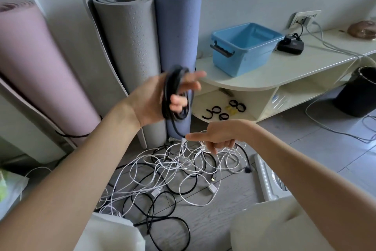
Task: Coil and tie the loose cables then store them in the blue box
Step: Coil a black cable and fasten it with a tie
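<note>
- Black cable coil (175, 96): several loops hang round the left hand (158, 98), fingers mostly extended, one fingertip curled in over the strands. Held up in front of the blue yoga mat (178, 47).
- Tail of that cable drops from the coil to the right hand (215, 137), which seems to pinch it near the white plug; fingers partly curled, exact contact blurred.
- Handling guess: light, limp, slightly springy, so loops will fan out if the grip loosens. Best hold is across the whole bundle at one point, not on a single strand.
- Loose cables (173, 169), white and black, lie tangled on the floor below both hands. Thin white ones likely snag on each other; lift by a plug end and feed out slowly.
- Blue box (244, 49) sits open on the tabletop (295, 67) near its left rounded edge, nothing visible inside.
- Black strap ties (223, 111) lie on the shelf under the tabletop.
- Hard to tell: where the black cable's far end runs in the pile, how many separate cables there are, motion blur on the left fingertips.
</note>
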The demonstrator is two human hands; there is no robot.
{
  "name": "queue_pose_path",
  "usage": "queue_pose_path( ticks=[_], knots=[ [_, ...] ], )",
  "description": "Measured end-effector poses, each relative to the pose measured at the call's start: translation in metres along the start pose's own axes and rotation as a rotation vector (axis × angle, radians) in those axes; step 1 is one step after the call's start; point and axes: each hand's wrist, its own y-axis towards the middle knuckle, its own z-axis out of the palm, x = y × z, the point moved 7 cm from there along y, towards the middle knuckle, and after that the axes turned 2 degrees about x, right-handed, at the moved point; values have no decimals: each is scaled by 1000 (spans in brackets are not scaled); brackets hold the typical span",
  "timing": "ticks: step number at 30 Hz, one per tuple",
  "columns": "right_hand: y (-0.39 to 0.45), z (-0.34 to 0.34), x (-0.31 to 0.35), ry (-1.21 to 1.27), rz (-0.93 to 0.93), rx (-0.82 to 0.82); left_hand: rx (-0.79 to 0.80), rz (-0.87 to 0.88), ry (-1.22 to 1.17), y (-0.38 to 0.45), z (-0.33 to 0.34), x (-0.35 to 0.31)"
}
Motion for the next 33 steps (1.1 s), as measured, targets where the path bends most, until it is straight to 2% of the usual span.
queue_pose_path(
  ticks=[2,4,8,11,14,17,19,22,24,27,30,33],
  knots=[
    [5,-9,-4,-99,19,-87,213,-188,243,-7,21,26],
    [6,-20,-9,-107,22,-190,289,-356,463,-12,25,50],
    [-20,-56,-18,-51,-36,-556,82,-661,626,-16,-10,76],
    [-29,-70,-33,272,-94,-616,-63,-732,644,-20,-36,83],
    [-31,-79,-37,525,-169,-662,-276,-622,479,-15,-52,76],
    [-40,-82,-24,833,-387,-580,-496,-511,351,-14,-75,70],
    [-46,-79,-10,918,-511,-455,-623,-381,244,-15,-89,62],
    [-48,-56,17,861,-624,-168,-783,-111,5,-12,-102,45],
    [-44,-36,31,801,-648,3,-795,55,-173,-10,-99,34],
    [-33,-8,42,621,-618,185,-722,275,-355,-6,-91,13],
    [-21,5,38,436,-498,188,-584,304,-324,-2,-70,0],
    [-15,0,29,400,-394,113,-382,237,-258,3,-41,-2]
  ],
)
